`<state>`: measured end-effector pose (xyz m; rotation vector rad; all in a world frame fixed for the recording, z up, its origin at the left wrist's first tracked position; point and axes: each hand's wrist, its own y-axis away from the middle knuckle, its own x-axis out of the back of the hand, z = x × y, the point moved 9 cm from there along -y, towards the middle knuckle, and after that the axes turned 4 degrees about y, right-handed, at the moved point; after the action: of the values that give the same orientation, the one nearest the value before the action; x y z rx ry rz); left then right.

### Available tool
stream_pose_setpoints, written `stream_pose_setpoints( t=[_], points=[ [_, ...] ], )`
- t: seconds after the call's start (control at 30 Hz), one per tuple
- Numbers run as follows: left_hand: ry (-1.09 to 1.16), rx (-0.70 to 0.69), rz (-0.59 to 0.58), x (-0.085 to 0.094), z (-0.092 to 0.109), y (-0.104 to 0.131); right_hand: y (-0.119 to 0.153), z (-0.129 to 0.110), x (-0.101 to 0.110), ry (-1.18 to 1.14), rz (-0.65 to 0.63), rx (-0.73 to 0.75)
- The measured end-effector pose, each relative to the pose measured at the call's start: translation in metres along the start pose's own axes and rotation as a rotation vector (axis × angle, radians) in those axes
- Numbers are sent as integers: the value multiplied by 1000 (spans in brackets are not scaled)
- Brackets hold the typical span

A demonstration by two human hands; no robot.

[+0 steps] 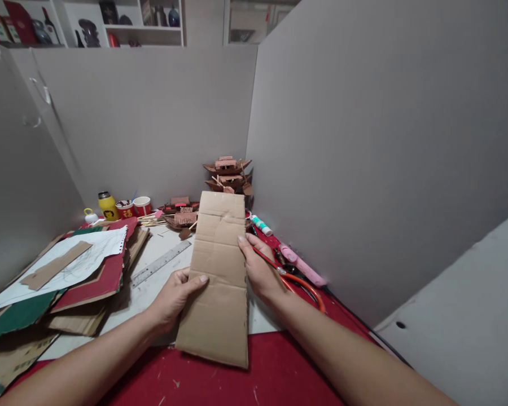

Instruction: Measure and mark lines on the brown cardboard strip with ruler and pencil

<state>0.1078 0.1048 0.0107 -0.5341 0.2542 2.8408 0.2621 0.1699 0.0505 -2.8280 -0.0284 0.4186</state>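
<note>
A long brown piece of cardboard (220,265), crossed by several creases, is held up over the table. My left hand (180,293) grips its left edge, thumb on the front face and fingers behind. On the opposite edge, higher up, my right hand (258,259) pinches the cardboard with the thumb in front. Scissors with orange-red handles (302,285) are beside my right hand, partly hidden by it. A metal ruler (161,263) lies on the white board left of the cardboard.
Stacked cardboard sheets (95,290) and a drawn-on paper (104,242) lie at the left. Small model boats (226,165) stand at the back. A yellow bottle (106,206), paper cups (142,206), a glue bottle (261,225) and a pink glue gun (302,265) surround the work area, with grey partitions (161,113) beyond.
</note>
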Motion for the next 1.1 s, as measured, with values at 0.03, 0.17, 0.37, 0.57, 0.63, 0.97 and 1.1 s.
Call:
stream_pose_setpoints(
  t=[0.03,0.17,0.37,0.57,0.63,0.97,1.1],
  points=[
    [1,5,-4,0,-1,0,-1,0,2,1,18,5],
    [23,15,-26,-3,-2,0,-2,0,4,-1,26,-13],
    [40,-2,-68,-7,-3,0,-1,1,2,-21,12,-22],
    [33,-36,-11,0,0,-1,-1,3,0,-71,-13,-44],
    [34,-49,-11,0,2,-1,1,5,-5,-65,-59,-63],
    [70,-154,16,-1,12,3,16,12,-27,-24,-232,-108],
    [72,-172,27,0,14,3,17,12,-29,-54,-255,-113]
  ],
)
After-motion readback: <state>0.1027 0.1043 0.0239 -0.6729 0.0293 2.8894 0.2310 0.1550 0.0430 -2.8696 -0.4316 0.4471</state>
